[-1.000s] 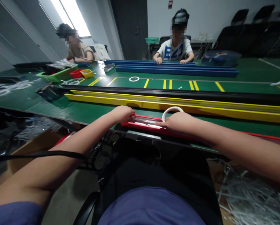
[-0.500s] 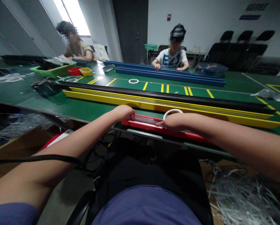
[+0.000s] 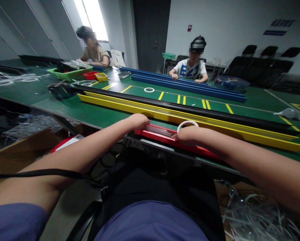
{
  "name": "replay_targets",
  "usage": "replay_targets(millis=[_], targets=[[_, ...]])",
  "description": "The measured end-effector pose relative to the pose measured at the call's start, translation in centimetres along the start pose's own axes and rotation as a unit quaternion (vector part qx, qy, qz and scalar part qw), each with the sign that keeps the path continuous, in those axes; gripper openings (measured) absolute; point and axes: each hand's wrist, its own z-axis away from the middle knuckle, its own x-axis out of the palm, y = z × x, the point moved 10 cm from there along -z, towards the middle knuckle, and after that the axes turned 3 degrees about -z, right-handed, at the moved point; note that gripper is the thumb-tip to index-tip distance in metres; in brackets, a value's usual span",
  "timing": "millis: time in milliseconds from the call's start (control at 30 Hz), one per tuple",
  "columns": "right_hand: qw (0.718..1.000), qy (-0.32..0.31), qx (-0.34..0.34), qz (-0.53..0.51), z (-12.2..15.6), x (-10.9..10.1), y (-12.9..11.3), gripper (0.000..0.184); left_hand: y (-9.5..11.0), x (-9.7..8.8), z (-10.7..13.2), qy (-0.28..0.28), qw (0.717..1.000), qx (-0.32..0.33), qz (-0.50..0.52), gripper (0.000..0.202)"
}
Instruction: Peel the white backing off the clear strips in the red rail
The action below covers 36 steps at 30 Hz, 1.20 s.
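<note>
A long red channel lies along the near edge of the green table, with a clear strip resting in it. My left hand is closed over the channel's left end. My right hand is closed on the channel a little to the right, its fingertips touching the clear strip. A white tape ring stands just behind my right hand.
Long yellow, black and blue channels cross the table behind. Green, red and yellow bins sit far left. Two other people sit at the far side. A cardboard box and loose clear strips lie below the table.
The view has swung slightly right and up. Both hands stay on the red channel in the same grip.
</note>
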Motion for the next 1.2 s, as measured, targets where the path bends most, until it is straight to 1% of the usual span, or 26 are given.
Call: replay_targets(millis=[100, 267, 400, 567, 667, 733, 833, 900, 1033, 1200], targets=[[1.0, -0.004, 0.003, 0.009, 0.2, 0.0, 0.1, 0.068, 0.1, 0.0, 0.0, 0.002, 1.0, 0.001, -0.002, 0.014], [0.999, -0.011, -0.015, 0.037, 0.4, 0.0, -0.2, 0.068, 0.2, -0.2, 0.0, -0.001, 1.0, 0.008, -0.006, 0.016], [0.998, -0.012, -0.029, 0.055, 0.6, -0.1, -0.6, 0.062, 0.3, -0.3, 0.2, -0.005, 1.0, 0.01, -0.008, 0.016], [0.997, -0.014, -0.048, 0.064, 0.8, -0.2, -1.4, 0.049, 0.7, -0.6, 0.3, -0.014, 1.0, 0.019, -0.011, 0.018], [0.998, -0.005, -0.034, 0.055, 0.4, -0.2, -1.2, 0.052, 1.2, -0.9, 0.0, -0.026, 0.999, 0.03, -0.013, 0.021], [0.998, -0.001, -0.038, 0.045, 0.0, 0.0, -1.2, 0.054, 1.6, -1.0, -0.3, -0.037, 0.998, 0.038, -0.021, 0.025], [0.998, -0.003, -0.055, 0.031, -0.5, 0.4, -1.2, 0.05, 1.8, -0.8, -0.6, -0.059, 0.997, 0.043, -0.034, 0.029], [0.998, -0.002, -0.052, 0.028, -0.7, 0.5, -1.0, 0.049, 1.8, -0.7, -0.7, -0.066, 0.996, 0.046, -0.036, 0.03], [0.999, 0.002, -0.039, 0.019, -0.9, 0.5, -0.6, 0.052, 2.5, -0.9, -0.9, -0.065, 0.996, 0.061, -0.028, 0.031], [0.999, 0.009, -0.046, -0.018, -0.4, 0.3, -0.8, 0.053, 4.1, -1.5, -1.5, -0.059, 0.996, 0.068, 0.01, 0.031]])
